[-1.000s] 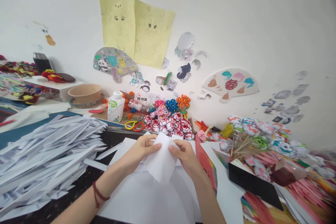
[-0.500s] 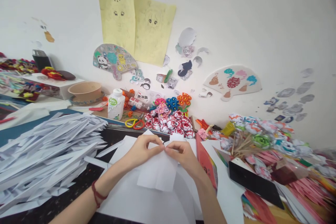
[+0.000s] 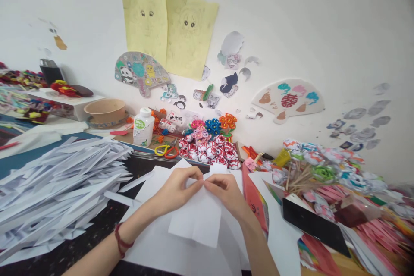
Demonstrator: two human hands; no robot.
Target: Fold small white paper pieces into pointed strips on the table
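My left hand (image 3: 177,189) and my right hand (image 3: 226,189) meet at the top edge of a white sheet of paper (image 3: 197,217), each pinching it between thumb and fingers. The sheet hangs down from the pinch, just above a stack of larger white sheets (image 3: 181,250) on the table. A red cord bracelet (image 3: 121,240) circles my left wrist.
A big heap of folded white paper strips (image 3: 61,185) fills the left. Behind my hands are red-and-white paper flowers (image 3: 210,152), yellow scissors (image 3: 164,151) and a white glue bottle (image 3: 142,127). A black phone (image 3: 312,225) and paper flowers on sticks (image 3: 310,166) lie right.
My fingers have come together at the sheet's top edge, and the paper now hangs flatter and lower than a second ago.
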